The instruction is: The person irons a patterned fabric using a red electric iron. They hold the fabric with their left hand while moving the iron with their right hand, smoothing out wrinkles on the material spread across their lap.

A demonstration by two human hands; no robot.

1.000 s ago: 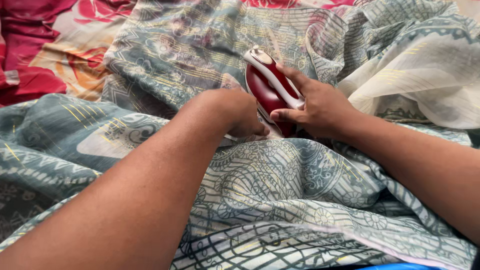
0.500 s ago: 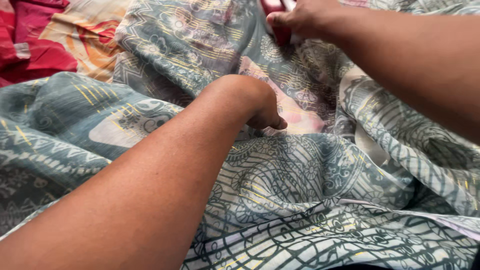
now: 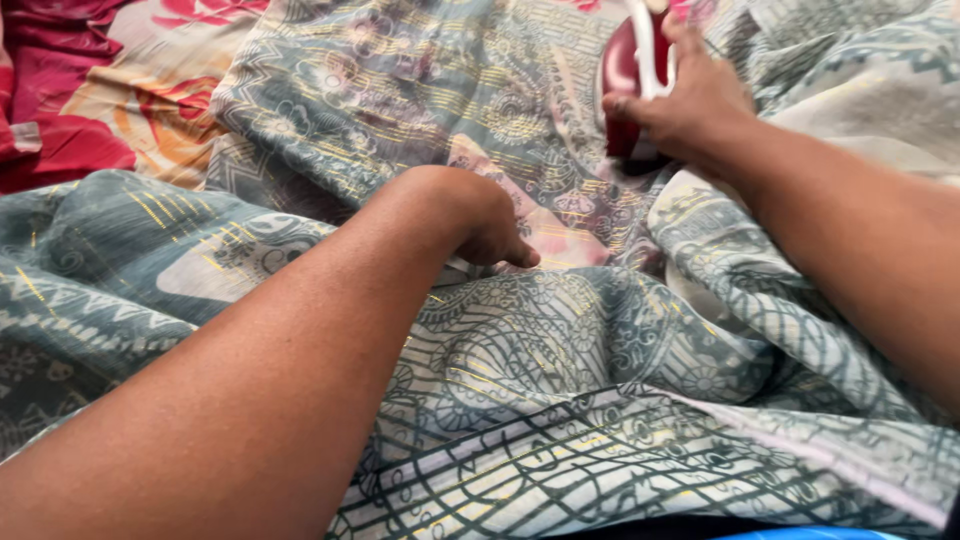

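The right hand point(image 3: 690, 110) grips a red iron point(image 3: 625, 75) by its white handle, fingers point(image 3: 690, 45) curled over the top of the handle and the thumb wrapped round its near side. The iron sits on the cloth point(image 3: 560, 400), a thin grey-green printed fabric with gold threads that lies rumpled under and around both hands. The left hand point(image 3: 480, 225) presses down on the cloth nearer the body, well apart from the iron; its fingers are curled under and mostly hidden by the wrist, so they seem to be bunched on a fold, though I cannot tell whether they pinch it. Beyond the left fingers, at the far left, a red and orange flowered bedsheet point(image 3: 90, 90) shows from under the cloth.
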